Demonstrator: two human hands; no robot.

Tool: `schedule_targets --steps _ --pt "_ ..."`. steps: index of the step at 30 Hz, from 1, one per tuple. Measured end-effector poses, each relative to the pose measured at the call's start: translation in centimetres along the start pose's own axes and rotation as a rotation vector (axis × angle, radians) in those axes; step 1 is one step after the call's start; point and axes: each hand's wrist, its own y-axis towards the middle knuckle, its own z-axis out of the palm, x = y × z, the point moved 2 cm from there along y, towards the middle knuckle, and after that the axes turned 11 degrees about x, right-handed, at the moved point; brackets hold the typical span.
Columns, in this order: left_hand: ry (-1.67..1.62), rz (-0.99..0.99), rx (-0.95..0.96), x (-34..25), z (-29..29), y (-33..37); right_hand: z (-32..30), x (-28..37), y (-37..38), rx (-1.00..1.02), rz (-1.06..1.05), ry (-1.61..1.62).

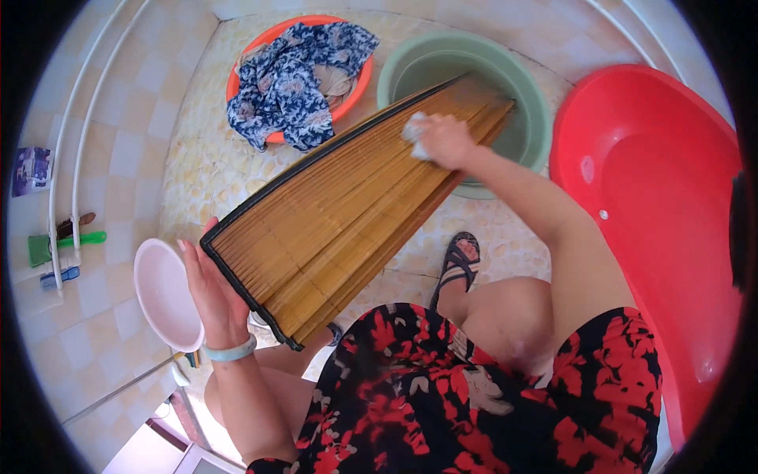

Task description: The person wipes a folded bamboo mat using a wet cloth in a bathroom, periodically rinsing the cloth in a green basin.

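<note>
A long bamboo mat (347, 221) with dark cloth edging slants across the middle, its slats partly folded together. Its far end dips into the water of a green basin (545, 118). My left hand (212, 288), wearing a pale bracelet, supports the mat's near left corner, thumb and fingers around its edge. On the upper part of the mat, my right hand (448, 142) presses a white cloth (413, 136) against the slats. That hand is slightly blurred, and the fingers are closed over the cloth.
An orange basin (367, 83) at the back holds blue-and-white floral fabric (288, 79). To the right lies a large red tub (632, 158). A pale pink basin (166, 296) leans at the left. Brushes (41, 250) hang by white pipes (79, 182) on the tiled wall.
</note>
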Motion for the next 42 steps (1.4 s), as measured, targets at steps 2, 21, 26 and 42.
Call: schedule_targets --steps 2,21,26,42 --pt "0.03 0.008 -0.035 0.1 -0.1 -0.1 0.9 -4.3 3.0 0.004 0.141 0.0" --pt "0.121 -0.044 -0.194 0.3 0.0 -0.3 3.1 -17.0 13.9 -0.056 0.516 0.251" --pt "0.16 -0.026 -0.202 0.5 0.4 0.1 4.5 -10.9 11.4 -0.214 0.286 0.278" --pt "0.331 -0.097 -0.25 1.2 -1.0 -0.4 1.1 0.9 1.2 -0.024 -0.415 0.152"
